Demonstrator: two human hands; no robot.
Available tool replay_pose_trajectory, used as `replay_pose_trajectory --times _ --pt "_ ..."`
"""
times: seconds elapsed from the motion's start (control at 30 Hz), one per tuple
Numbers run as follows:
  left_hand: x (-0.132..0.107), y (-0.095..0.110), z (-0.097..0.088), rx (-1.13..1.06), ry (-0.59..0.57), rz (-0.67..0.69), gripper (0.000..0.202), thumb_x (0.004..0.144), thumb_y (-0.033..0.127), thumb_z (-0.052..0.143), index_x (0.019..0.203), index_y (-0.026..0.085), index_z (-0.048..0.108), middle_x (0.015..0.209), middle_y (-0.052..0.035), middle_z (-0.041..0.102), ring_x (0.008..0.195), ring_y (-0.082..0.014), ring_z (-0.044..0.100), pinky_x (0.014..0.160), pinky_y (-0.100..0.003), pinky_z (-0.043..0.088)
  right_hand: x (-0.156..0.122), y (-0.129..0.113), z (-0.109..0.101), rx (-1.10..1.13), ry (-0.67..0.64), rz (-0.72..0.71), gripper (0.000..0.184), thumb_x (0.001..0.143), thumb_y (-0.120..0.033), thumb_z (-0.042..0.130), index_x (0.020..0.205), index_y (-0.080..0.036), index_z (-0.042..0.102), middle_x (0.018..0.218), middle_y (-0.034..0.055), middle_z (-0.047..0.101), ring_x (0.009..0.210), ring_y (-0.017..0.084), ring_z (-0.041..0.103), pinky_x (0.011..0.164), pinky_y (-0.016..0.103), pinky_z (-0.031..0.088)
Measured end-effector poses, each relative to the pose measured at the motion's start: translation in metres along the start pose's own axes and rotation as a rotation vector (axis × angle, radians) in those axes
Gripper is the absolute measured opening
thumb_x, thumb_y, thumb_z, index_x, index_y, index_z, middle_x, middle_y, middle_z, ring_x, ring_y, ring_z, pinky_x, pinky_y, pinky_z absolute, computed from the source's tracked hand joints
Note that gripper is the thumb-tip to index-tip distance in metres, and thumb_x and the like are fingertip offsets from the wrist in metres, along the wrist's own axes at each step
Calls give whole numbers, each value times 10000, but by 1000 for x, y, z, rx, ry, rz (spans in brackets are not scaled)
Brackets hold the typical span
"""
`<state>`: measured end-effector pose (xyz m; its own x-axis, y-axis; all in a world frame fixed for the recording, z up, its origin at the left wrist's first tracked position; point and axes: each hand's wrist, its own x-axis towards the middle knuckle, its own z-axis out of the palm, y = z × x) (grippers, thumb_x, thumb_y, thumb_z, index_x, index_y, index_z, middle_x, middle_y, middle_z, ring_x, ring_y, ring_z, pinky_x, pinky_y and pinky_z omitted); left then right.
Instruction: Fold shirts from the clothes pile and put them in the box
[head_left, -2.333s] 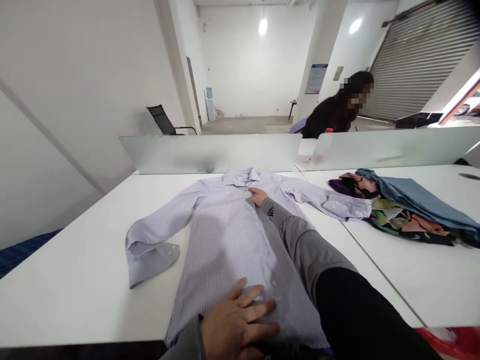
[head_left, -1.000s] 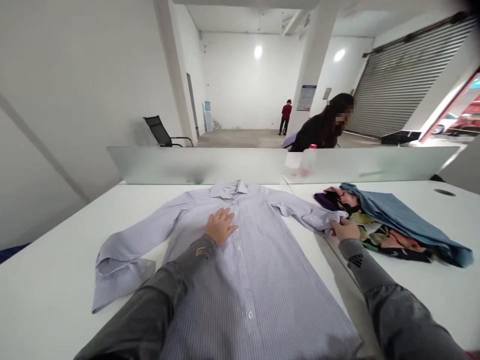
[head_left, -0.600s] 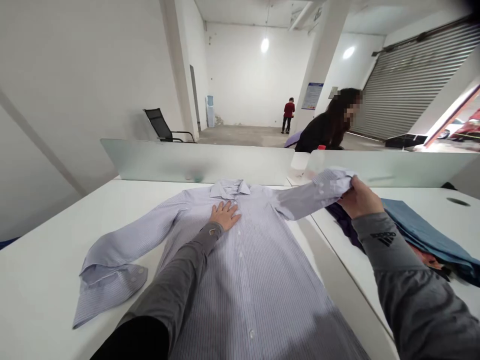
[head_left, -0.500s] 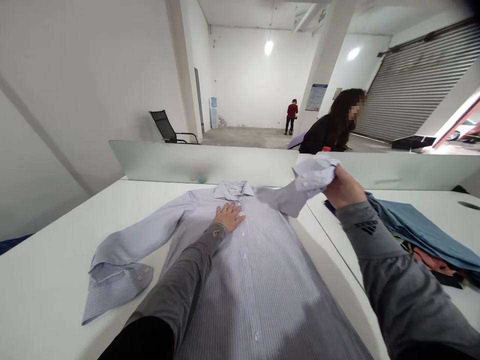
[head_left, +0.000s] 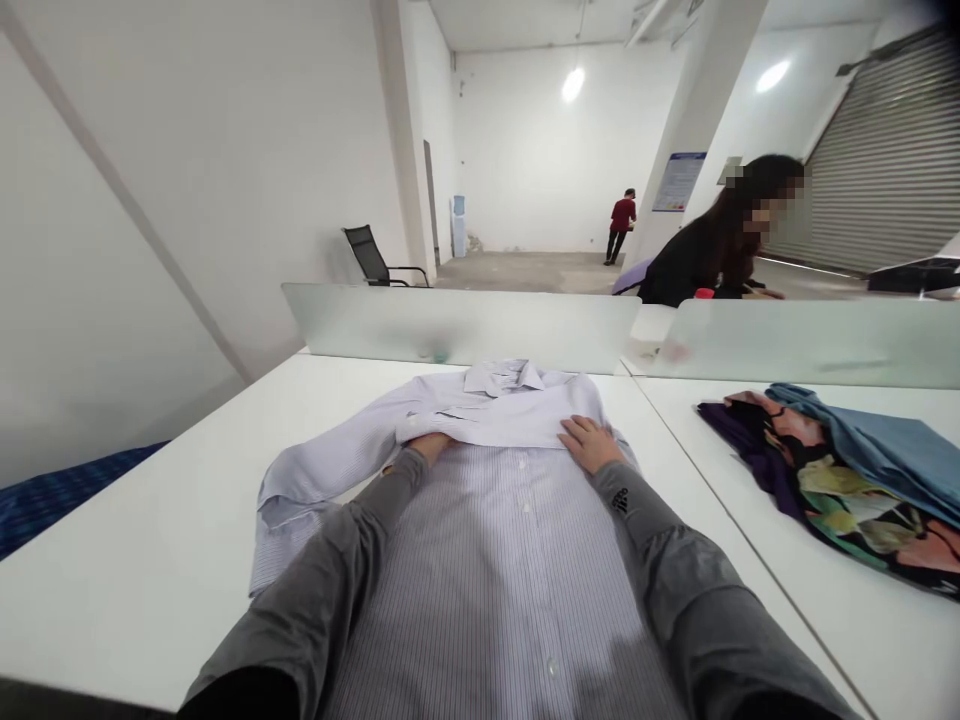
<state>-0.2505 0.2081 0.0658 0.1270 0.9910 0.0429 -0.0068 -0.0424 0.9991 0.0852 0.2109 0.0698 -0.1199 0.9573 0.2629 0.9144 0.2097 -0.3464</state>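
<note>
A pale lavender striped button-up shirt (head_left: 480,570) lies front up on the white table, its collar (head_left: 504,378) at the far end. One sleeve (head_left: 502,422) is laid across the chest from the right side. My left hand (head_left: 433,447) is at that sleeve's cuff end, with its fingers hidden beneath the cloth. On the right, my right hand (head_left: 592,445) lies flat on the folded sleeve near the shoulder, fingers stretched out. The other sleeve (head_left: 300,490) spreads out to the left, bent at its lower part.
Folded clothes, with a blue denim piece (head_left: 885,440) and a floral piece (head_left: 847,500), lie on the right of the table (head_left: 150,590). A frosted divider (head_left: 465,325) runs along the back. Beyond it are a seated person (head_left: 705,250), a standing person (head_left: 621,225) and a black chair (head_left: 367,255).
My right hand has brought the raised sleeve down across the chest, let go of its cuff, and now rests on the fold. My left hand has moved left from mid-chest to the cuff.
</note>
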Motion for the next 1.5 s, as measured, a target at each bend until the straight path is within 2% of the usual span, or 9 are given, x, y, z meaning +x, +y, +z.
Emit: replay_pose_trajectory --times 0.17,0.33,0.47,0.7,0.9,1.07,1.2,1.33,1.5 --pt "-22 9 -34 -25 72 -42 258 748 173 661 1004 138 659 979 -64 709 1020 -262 640 942 -434 519 -1 24 9 -291 32 23 463 942 -418 345 1346 -259 505 1436 66 468 1324 304 384 1082 533 304" --pt "-45 20 -65 64 192 -63 237 810 212 544 1016 124 619 949 -112 709 932 -237 677 852 -419 567 3 29 11 -281 88 26 445 926 -328 323 1314 -262 531 1409 69 491 1292 293 409 1069 543 306" --pt "-52 15 -58 242 314 -57 378 874 319 515 1185 106 527 965 -126 694 900 -217 675 807 -393 569 5 29 10 -279 92 26 442 915 -302 319 1294 -266 545 1387 70 507 1273 284 426 1055 541 319" --pt "-53 21 -32 693 388 35 541 700 162 691 1217 130 535 1190 -131 615 1138 -263 558 1036 -427 419 13 38 12 -295 94 -8 471 889 -253 300 1289 -216 546 1374 93 515 1257 273 445 1025 526 353" --pt "-118 46 -40 1009 464 60 394 824 307 596 1187 162 547 1270 -148 528 1252 -307 434 1066 -458 353 15 40 5 -244 164 7 457 839 -218 348 1220 -226 600 1319 130 550 1202 296 508 987 534 388" --pt "-193 54 -85 1466 746 -178 575 791 308 590 1318 147 427 1407 -190 411 1340 -384 288 973 -513 390 5 0 -3 -156 361 -155 446 903 -338 358 1303 -247 530 1378 131 504 1296 298 430 1068 560 305" --pt "-208 54 -129 1428 752 -411 345 839 246 457 1144 136 570 1147 -192 584 1095 -339 529 833 -444 449 -7 -55 10 -160 74 -351 524 912 -515 378 1399 -330 436 1511 61 373 1402 316 278 1072 651 236" --pt "-203 65 -170 1382 844 -345 309 857 177 369 1017 143 632 1125 -209 591 1090 -336 534 869 -462 408 -18 -82 28 -169 -209 -400 545 904 -587 367 1397 -371 454 1519 36 369 1397 332 294 1050 681 244" --pt "-181 102 -216 966 1039 -137 159 806 238 510 834 147 637 811 -136 647 875 -306 618 776 -458 452 -24 -75 34 -129 -169 -415 526 920 -562 367 1380 -336 486 1507 43 389 1400 321 298 1072 668 222"
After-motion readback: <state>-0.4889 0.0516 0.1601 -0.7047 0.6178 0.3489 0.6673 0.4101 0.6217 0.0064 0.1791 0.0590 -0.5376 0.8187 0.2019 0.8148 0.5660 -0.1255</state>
